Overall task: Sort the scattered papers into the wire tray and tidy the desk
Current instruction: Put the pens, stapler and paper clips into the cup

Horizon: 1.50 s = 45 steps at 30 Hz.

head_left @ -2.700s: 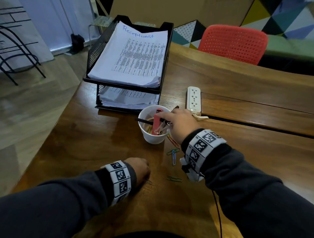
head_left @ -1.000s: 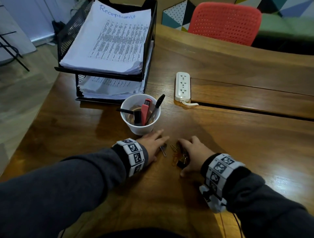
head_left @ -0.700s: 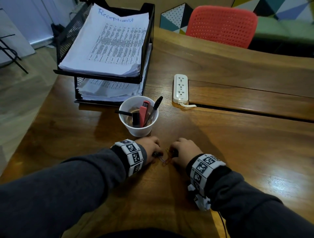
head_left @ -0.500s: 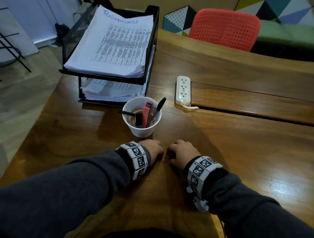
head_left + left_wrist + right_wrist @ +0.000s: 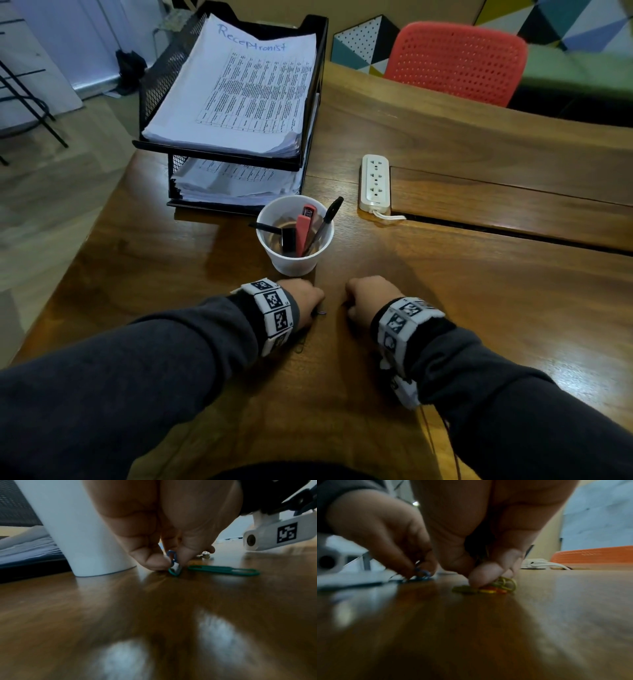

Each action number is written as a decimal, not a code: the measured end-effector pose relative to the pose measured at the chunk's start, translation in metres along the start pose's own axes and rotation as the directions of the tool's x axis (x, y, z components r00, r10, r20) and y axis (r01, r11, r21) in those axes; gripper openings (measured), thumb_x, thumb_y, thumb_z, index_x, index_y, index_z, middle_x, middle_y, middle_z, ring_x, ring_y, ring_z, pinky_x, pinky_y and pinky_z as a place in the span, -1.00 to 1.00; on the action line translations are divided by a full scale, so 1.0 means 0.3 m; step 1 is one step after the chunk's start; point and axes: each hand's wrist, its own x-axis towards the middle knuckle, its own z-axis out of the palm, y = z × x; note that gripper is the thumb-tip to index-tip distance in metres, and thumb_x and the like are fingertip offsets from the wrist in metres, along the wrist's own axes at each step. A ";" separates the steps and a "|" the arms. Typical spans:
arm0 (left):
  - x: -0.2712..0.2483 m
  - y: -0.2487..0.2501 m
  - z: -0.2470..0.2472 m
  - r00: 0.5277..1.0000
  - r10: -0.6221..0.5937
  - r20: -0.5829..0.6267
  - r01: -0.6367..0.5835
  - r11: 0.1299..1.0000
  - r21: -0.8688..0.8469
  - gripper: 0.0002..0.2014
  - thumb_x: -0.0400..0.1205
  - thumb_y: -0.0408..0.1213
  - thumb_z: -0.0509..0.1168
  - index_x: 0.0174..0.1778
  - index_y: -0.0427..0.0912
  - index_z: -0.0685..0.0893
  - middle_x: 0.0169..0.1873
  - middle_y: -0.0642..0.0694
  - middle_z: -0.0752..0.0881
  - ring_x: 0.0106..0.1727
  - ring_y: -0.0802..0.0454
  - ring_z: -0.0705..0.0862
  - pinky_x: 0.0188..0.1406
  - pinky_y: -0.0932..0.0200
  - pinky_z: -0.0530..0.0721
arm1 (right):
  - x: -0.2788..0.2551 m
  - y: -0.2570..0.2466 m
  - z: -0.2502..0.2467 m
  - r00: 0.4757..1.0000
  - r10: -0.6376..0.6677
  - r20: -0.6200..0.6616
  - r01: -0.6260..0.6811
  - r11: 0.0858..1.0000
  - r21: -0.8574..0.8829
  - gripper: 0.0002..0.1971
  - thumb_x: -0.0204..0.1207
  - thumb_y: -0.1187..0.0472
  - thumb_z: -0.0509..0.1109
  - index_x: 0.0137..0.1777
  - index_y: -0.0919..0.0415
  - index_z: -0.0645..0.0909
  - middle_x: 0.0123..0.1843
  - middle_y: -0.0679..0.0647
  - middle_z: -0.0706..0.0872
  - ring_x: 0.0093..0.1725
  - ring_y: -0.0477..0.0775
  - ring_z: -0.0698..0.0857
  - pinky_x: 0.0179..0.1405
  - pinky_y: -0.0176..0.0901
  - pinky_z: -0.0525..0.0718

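While my left hand (image 5: 154, 524) pinches blue clips (image 5: 172, 558) and my right hand (image 5: 488, 527) clenches yellow clips (image 5: 503, 584), they feel light, slippery; grip their loops.

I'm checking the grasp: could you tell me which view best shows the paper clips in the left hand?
The left wrist view: the left hand pinches blue and green paper clips close-up. The right wrist view shows them blurred; the head view hides them behind the knuckles.

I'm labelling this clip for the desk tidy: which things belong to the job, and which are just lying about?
Job: left hand, paper clips, right hand, clip pile, green clip, cup, wire tray, papers.
Lying about: power strip, red chair.
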 end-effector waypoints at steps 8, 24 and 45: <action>-0.213 -0.069 -0.198 0.789 -0.133 -0.600 -0.053 0.958 -0.283 -0.86 0.61 -0.23 0.21 0.03 -0.12 0.60 -0.13 0.01 0.55 -0.09 0.10 0.49 -0.06 0.23 0.51 | -0.097 -0.030 -0.208 0.862 0.024 -0.506 0.287 0.800 0.527 -0.89 0.48 0.28 0.37 -0.18 0.05 0.53 -0.17 0.04 0.68 -0.15 0.02 0.73 -0.08 -0.02 0.76; -0.213 -0.138 -0.176 0.814 -0.062 -0.577 -0.061 0.980 -0.190 -0.75 0.62 -0.17 0.21 0.17 -0.04 0.65 0.16 -0.01 0.64 0.19 0.01 0.57 0.26 0.09 0.55 | -0.059 -0.030 -0.216 0.876 -0.010 -0.483 0.142 0.961 0.238 -0.84 0.56 0.16 0.33 0.06 0.06 0.70 0.06 -0.04 0.70 0.12 -0.03 0.65 0.14 -0.17 0.64; -0.056 0.061 0.049 0.984 -0.170 0.056 0.171 0.985 -0.015 -0.72 0.65 -0.26 0.19 0.23 -0.27 0.60 0.21 -0.21 0.64 0.21 -0.16 0.64 0.06 0.08 0.60 | -0.031 -0.002 0.059 0.999 0.008 0.047 0.001 0.983 -0.186 -0.68 0.61 0.17 0.24 0.28 0.31 0.56 0.25 0.23 0.65 0.24 0.23 0.65 0.14 0.00 0.62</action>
